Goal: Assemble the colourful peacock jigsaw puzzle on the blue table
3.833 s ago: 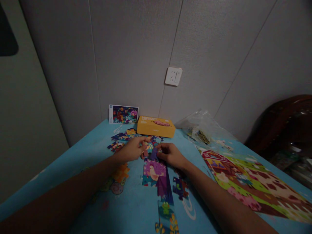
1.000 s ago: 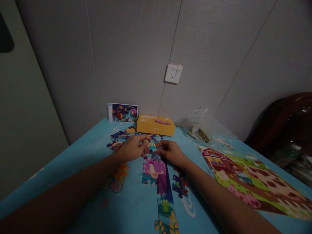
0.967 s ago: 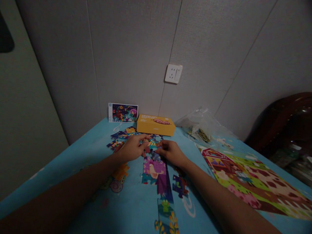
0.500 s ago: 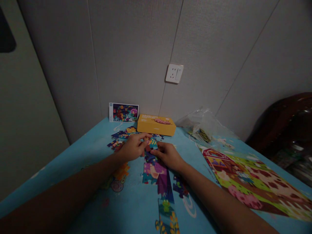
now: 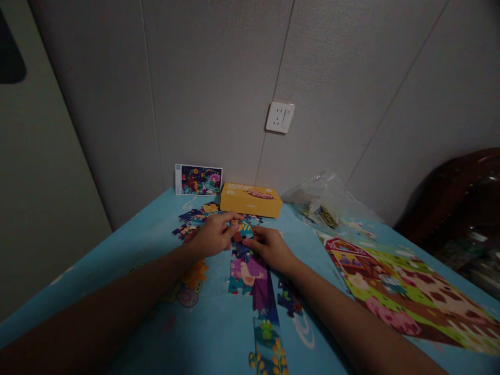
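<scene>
Both my hands meet at the far end of a partly joined jigsaw strip (image 5: 253, 276) lying on the blue table (image 5: 219, 333). My left hand (image 5: 213, 235) has its fingers curled and pinches a small puzzle piece (image 5: 242, 228) from the left. My right hand (image 5: 269, 249) presses down on the same piece and the strip's top edge from the right, fingers bent. A pile of loose pieces (image 5: 193, 221) lies just behind my left hand.
A yellow box (image 5: 250, 199) and a reference picture card (image 5: 198, 180) stand against the wall. A clear plastic bag (image 5: 326, 204) lies at the back right. A finished farm puzzle (image 5: 406, 294) covers the right side. One loose piece (image 5: 289, 300) lies under my right forearm.
My right hand has shifted slightly left and down onto the strip's top, closing toward my left hand. The held piece has come down to the strip's far end.
</scene>
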A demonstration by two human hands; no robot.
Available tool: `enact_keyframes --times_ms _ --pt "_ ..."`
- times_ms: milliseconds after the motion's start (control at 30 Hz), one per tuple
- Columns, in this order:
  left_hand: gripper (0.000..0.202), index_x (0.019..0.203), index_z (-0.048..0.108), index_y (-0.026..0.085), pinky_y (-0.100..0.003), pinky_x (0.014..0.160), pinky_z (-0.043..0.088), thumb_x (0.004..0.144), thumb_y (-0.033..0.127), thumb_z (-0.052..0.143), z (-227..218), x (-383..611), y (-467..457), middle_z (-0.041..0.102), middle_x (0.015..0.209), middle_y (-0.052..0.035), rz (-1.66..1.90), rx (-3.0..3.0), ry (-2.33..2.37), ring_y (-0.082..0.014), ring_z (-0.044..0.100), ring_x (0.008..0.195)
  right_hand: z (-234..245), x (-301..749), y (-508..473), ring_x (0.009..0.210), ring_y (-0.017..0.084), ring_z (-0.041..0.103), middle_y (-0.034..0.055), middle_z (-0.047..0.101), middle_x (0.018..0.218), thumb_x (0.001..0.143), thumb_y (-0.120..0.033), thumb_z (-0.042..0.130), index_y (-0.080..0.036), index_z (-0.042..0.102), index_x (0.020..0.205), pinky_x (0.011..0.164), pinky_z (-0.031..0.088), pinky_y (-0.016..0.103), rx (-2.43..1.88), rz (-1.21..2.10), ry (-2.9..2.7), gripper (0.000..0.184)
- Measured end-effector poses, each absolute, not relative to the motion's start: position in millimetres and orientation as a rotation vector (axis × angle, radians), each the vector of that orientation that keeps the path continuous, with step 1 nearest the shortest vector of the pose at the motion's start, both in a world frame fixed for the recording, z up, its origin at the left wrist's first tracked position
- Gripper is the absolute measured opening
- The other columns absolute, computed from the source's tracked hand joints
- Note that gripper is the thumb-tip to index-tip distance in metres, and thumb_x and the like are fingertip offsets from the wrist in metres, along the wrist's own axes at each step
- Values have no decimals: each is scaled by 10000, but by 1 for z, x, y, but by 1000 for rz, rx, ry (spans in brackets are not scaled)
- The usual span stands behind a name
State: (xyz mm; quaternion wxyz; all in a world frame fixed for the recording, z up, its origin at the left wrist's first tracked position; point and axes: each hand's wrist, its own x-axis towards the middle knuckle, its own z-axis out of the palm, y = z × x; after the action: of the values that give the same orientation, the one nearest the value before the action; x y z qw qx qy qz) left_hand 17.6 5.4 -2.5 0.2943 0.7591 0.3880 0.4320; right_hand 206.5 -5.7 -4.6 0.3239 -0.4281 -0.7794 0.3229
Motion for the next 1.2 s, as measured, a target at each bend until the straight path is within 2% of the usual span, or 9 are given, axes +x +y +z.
enact_keyframes --times_ms 267,433,767,1000,1200 --pt "339 1104 574 114 -163 362 377 865 330 469 -2 17 6 640 599 -6 1061 2019 1080 -92 544 371 -7 208 -3 535 84 362 -50 452 591 806 -335 597 -145 579 762 494 256 212 -1143 799 -2073 196" --pt "348 1145 561 138 -160 382 386 878 336 461 0 17 4 674 669 -17 992 2034 1068 -83 548 382 -6 208 -4 522 80 349 -57 434 571 801 -329 598 -146 575 751 491 262 209 -1149 807 -2083 191" --pt "346 1158 554 151 -160 398 378 882 332 452 2 16 3 683 671 -8 911 2088 1086 -83 555 397 -6 209 -4 529 82 359 -60 394 556 788 -334 601 -160 511 691 479 239 208 -1173 732 -2143 218" --pt "267 1063 591 153 -169 427 389 870 271 447 2 17 3 685 653 -2 894 2172 1080 -80 541 393 -2 209 -7 554 96 409 -32 503 623 795 -304 589 -150 609 826 501 274 214 -1162 723 -2233 159" --pt "282 1068 594 143 -184 418 392 869 271 442 -1 17 4 678 640 -7 923 2172 1053 -90 531 378 2 209 -10 551 96 422 -27 531 645 805 -250 555 -149 626 893 522 294 216 -1111 714 -2301 152"
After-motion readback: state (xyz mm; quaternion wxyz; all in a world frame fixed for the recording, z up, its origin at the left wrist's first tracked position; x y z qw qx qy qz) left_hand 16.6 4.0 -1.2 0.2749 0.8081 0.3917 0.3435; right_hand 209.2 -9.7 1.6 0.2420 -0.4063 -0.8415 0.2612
